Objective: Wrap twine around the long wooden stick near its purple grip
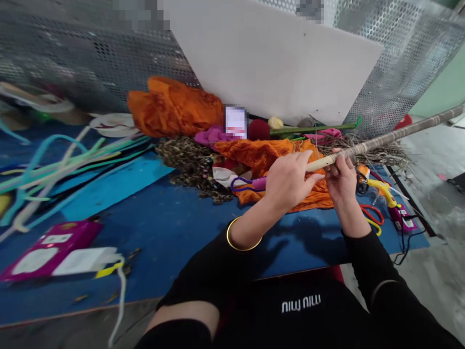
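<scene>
A long pole point(392, 139), pale at its near end and wrapped in a grey-brown strip farther along, slants up to the right edge. My left hand point(290, 182) is closed around its pale end, the gold bangle point(229, 236) on that wrist. Just right of it, my right hand point(341, 177) pinches the pole where the wrapping begins. Below and behind the hands lies crumpled orange cloth point(254, 152). Beside my left hand is a purple handle point(259, 183) with a dark blue loop, partly hidden by the hand.
A yellow glue gun point(383, 189) with a cord lies right, near dry twigs point(385, 152). Dry leaves point(189, 162), an orange bundle point(174, 106) and coloured foam strips point(72, 167) spread left on the blue table point(170, 242). A white board point(276, 58) leans behind.
</scene>
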`<state>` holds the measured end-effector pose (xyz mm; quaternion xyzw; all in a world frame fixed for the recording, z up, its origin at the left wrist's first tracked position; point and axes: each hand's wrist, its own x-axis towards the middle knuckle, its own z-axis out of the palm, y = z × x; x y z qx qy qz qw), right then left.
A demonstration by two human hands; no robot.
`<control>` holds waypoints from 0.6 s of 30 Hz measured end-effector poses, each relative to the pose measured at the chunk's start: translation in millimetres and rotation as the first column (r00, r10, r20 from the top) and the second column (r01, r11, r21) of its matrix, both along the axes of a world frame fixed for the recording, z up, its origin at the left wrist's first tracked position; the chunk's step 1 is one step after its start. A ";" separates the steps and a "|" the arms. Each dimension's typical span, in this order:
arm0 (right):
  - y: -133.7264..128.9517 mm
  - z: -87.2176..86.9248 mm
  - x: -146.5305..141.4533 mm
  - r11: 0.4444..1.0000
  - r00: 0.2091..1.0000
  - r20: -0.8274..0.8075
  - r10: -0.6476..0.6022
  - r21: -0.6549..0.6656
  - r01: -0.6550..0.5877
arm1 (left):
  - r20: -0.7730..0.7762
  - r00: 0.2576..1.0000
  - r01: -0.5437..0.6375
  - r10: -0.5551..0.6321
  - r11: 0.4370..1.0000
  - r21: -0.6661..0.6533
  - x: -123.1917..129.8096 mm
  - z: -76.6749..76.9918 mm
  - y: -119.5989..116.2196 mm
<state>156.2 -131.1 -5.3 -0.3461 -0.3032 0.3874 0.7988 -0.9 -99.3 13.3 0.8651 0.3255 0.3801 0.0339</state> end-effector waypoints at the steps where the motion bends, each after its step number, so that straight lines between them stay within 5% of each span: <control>1: 1.2 6.6 -1.9 1.000 1.000 0.019 0.014 0.020 -0.015 | 0.017 1.000 -0.014 0.015 1.000 -0.024 -0.6 0.3 0.9; 6: 7.0 25.6 -16.4 0.994 0.997 0.070 0.042 0.093 -0.048 | 0.154 0.987 -0.048 0.042 0.998 0.031 -3.1 4.0 0.2; 12: 10.2 23.4 -24.6 0.990 0.994 0.102 0.035 0.134 -0.049 | 0.213 0.977 0.018 -0.021 1.000 0.012 -2.9 2.7 4.9; 18: 15.3 22.2 -19.3 0.994 0.996 0.089 -0.028 0.112 0.018 | 0.205 0.971 -0.109 0.121 0.992 -0.066 -0.2 -0.8 9.6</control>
